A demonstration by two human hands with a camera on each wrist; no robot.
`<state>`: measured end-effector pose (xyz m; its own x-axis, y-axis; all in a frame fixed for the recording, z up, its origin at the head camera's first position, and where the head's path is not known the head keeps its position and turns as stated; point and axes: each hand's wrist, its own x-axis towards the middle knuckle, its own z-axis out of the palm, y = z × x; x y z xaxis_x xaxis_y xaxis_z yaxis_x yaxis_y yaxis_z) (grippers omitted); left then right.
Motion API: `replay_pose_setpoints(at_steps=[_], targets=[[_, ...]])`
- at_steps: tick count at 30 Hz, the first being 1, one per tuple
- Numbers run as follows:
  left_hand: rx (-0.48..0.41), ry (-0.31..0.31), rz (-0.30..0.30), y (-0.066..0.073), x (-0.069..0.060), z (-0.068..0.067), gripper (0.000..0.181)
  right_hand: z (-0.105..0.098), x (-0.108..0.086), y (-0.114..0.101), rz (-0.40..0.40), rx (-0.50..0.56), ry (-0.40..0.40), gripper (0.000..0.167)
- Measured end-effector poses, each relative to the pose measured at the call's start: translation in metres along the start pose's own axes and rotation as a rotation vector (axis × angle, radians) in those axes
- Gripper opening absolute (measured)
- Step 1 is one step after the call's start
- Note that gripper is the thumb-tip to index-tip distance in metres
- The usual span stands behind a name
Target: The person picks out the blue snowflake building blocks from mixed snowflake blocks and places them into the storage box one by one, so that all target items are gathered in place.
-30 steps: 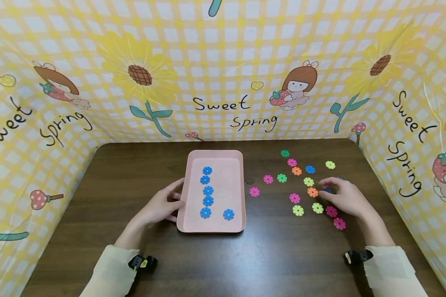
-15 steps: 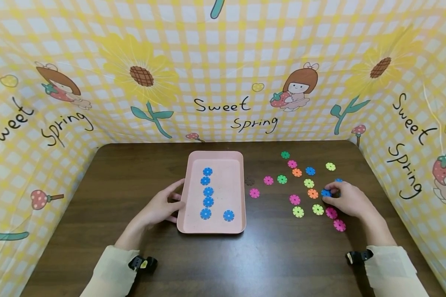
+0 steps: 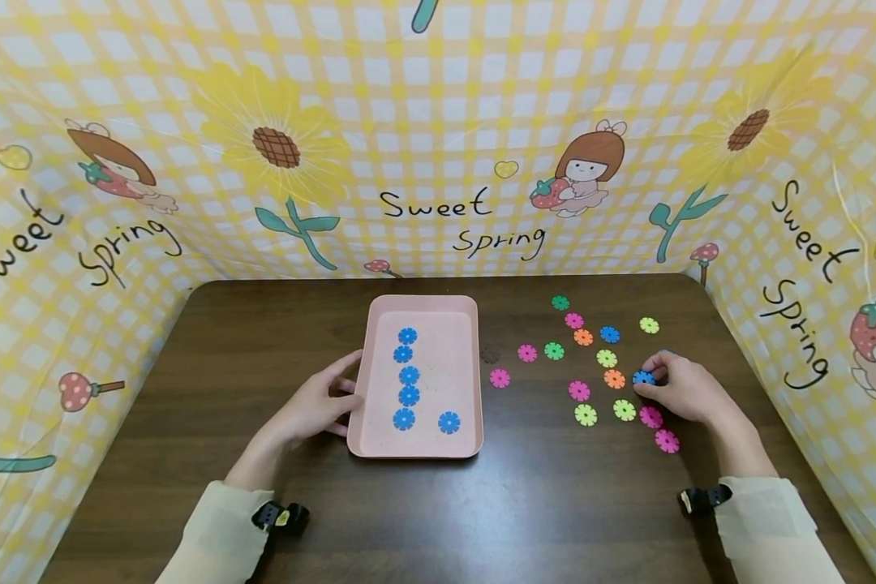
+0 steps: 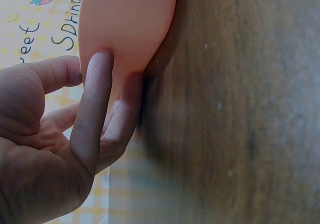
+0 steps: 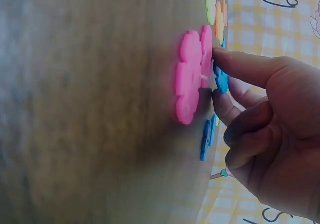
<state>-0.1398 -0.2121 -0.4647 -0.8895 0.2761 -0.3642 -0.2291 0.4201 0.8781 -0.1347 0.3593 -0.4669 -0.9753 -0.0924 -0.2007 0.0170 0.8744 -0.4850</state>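
Note:
My left hand (image 3: 323,405) rests against the left side of the pink tray (image 3: 474,373); in the left wrist view the fingertips (image 4: 100,66) touch its outer wall (image 4: 130,19). A column of several blue flower discs (image 3: 409,375) lies in the tray, with one blue disc (image 3: 448,422) apart at lower right. On the table to the right, my right hand (image 3: 682,389) pinches a blue disc (image 3: 642,379) between thumb and finger. The right wrist view shows this blue disc (image 5: 221,79) by its edges, behind two pink discs (image 5: 188,79).
Loose discs in pink, green, yellow and orange (image 3: 614,379) lie between tray and right hand, with another blue one (image 3: 609,334) among them. A dark brown disc (image 3: 490,355) sits beside the tray's right edge. A patterned cloth (image 3: 438,162) stands around the table (image 3: 409,519).
My right thumb and finger have closed around the blue disc, and the hand has shifted slightly right. The left hand and the tray have stayed in place.

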Motion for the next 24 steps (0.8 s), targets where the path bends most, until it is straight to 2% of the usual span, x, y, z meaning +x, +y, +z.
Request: replay_pose_setpoints(at_steps=[7,13,17,24], targets=[[-0.007,0.003,0.001,0.0,0.001,0.0,0.078,0.0,-0.003,-0.004,-0.014,-0.003,0.054,0.034],[-0.003,0.0,0.0,0.0,0.001,-0.001,0.077,-0.003,-0.006,-0.01,-0.037,0.065,0.082,0.04],[-0.004,-0.004,0.002,0.001,0.001,-0.001,0.077,-0.004,-0.008,-0.023,-0.079,0.134,0.087,0.043],[-0.012,-0.001,0.004,0.0,0.0,-0.001,0.078,0.0,-0.006,-0.049,-0.157,0.194,0.089,0.042]])
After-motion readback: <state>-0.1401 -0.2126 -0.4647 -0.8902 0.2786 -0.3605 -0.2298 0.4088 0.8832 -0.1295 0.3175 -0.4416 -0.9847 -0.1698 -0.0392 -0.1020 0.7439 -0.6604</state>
